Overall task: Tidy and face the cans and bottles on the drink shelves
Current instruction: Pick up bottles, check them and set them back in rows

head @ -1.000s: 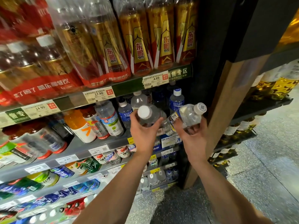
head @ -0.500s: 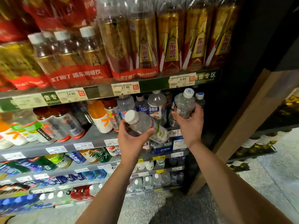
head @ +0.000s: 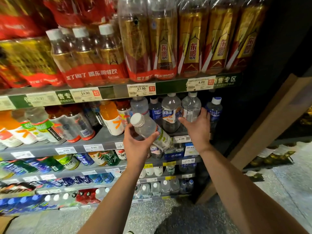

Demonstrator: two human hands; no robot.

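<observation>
My left hand [head: 137,142] grips a clear bottle with a white cap [head: 149,128], tilted with its cap up and to the left, in front of the second shelf [head: 101,142]. My right hand [head: 196,125] holds a second clear bottle [head: 190,107] upright on that shelf, between a clear bottle with a blue and orange label [head: 170,114] and a dark blue Pocari Sweat bottle [head: 213,110]. Orange drink bottles [head: 111,119] stand further left on the same shelf.
The top shelf carries shrink-wrapped packs of gold and red drink bottles [head: 190,41]. Lower shelves [head: 94,171] hold rows of small bottles and cans. A dark end panel and a wooden frame [head: 263,129] stand to the right, over a speckled floor [head: 168,217].
My right hand has carried its bottle up from in front of the shelf and stood it upright among the clear bottles. My left hand still holds its tilted bottle. The view has shifted left.
</observation>
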